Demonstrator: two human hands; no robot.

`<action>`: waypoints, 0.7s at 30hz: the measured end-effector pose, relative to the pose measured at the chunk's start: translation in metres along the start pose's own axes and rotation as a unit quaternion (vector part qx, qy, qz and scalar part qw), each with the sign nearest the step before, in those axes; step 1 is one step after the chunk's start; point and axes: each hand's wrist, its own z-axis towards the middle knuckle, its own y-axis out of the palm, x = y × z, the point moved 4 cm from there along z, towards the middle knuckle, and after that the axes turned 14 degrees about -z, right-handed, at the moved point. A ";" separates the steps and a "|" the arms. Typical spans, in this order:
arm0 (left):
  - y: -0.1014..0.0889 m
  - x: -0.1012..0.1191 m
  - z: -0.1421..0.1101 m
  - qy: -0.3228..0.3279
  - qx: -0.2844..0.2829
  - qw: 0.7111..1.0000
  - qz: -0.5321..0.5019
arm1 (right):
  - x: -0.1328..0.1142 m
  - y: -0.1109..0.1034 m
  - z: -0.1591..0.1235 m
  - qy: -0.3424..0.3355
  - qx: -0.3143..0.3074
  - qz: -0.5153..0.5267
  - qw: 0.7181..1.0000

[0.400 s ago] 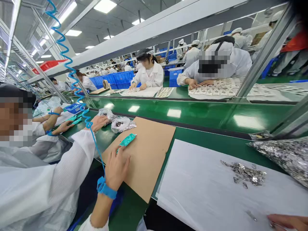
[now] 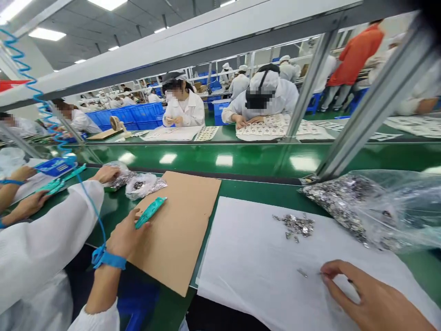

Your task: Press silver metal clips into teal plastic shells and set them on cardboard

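Note:
My right hand (image 2: pixel 365 294) lies over the lower right of a white sheet (image 2: pixel 262 285), its thumb and fingertips pinched close together. A small metal piece (image 2: pixel 302 273) rests just left of the fingertips, not touching them. Whether the fingers hold something thin is hard to tell. Farther up the sheet lies a loose heap of silver metal scraps (image 2: pixel 294 225). A clear plastic bag full of similar scraps (image 2: pixel 344 202) sits at the sheet's upper right, nearest to my hand. My left hand is out of sight.
To the left, a co-worker's hand (image 2: pixel 126 234) with a blue wrist strap (image 2: pixel 108 259) rests beside a teal strip (image 2: pixel 150 212) on brown cardboard (image 2: pixel 175 230). Green workbench (image 2: pixel 241 184) surrounds the sheet. Metal uprights (image 2: pixel 310 82) and a glass divider separate other workers beyond.
The view has swung right, so the bench contents shift left in frame. My right hand has moved from the bottom corner farther onto the white sheet. More of the plastic bag now shows.

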 end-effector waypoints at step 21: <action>0.074 0.179 -0.138 0.128 -0.086 0.969 -0.195 | -0.036 -0.020 -0.005 -0.027 -0.092 0.016 0.995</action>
